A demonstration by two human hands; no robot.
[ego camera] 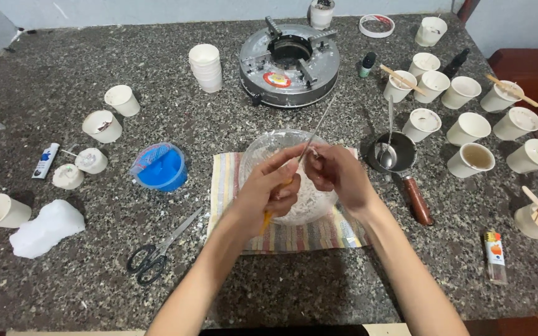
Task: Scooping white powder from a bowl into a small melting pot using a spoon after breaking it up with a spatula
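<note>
Two hands met over a clear glass bowl [281,177] sitting on a striped cloth [294,233]. Left hand [268,194] had its fingers curled shut round a thin metal tool [319,127] with an orange handle; right hand [337,174] pinched the shaft. Scissors [157,249] and a blue tub [160,168] sat left, a small pan [400,158] with a spoon right, white paper cups [468,127] all around, round metal burner [289,62] behind. Speckled granite table [94,280], pale wall beyond.
</note>
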